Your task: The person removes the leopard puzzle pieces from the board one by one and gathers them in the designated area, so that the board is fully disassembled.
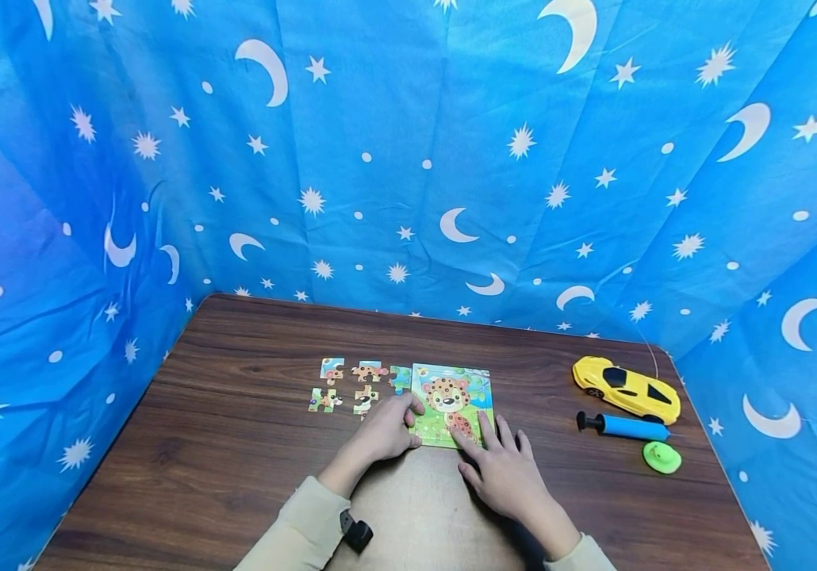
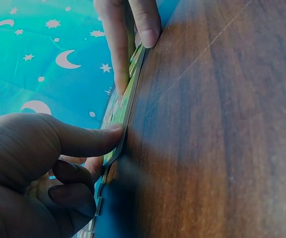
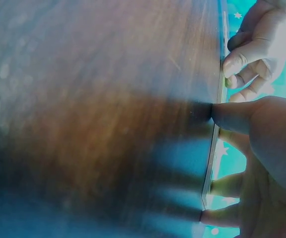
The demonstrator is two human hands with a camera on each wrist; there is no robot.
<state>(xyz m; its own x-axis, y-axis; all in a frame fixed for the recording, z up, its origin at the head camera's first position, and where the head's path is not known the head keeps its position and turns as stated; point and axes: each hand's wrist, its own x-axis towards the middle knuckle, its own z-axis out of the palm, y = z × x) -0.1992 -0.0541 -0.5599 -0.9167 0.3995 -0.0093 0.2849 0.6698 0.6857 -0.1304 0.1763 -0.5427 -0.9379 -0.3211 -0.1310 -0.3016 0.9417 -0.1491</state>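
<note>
Item 1, puzzle board (image 1: 451, 403): leopard pic, green ground; is lying flat on table (image 1: 223, 444), approx. centre, near front edge; is being steadied from both sides.

Item 2, left hand (image 1: 389, 428): is being held at board's L edge; fingers curled; thumb (image 2: 91, 140) is being pressed vs. board's edge (image 2: 128, 106), per L wrist view; nothing seen lifted.

Item 3, right hand (image 1: 504, 472): is being laid on board's lower R corner; fingers mostly straight, spread; fingertips (image 3: 221, 115) are being pressed on board's rim (image 3: 217, 124); no grip being made round it.

Item 4, loose pieces (image 1: 351, 386): approx. five, in two rows; are lying just L of board, beyond left hand; one is touching board's upper L corner.

Item 5, misc., R side of table, well apart from board: yellow toy car (image 1: 626, 388); blue hand pump (image 1: 624, 427) in front of it; green disc (image 1: 661, 457) nearest front.

Item 6, backdrop (image 1: 408, 159): blue cloth, moons & stars; is being hung round table on three sides.
</note>
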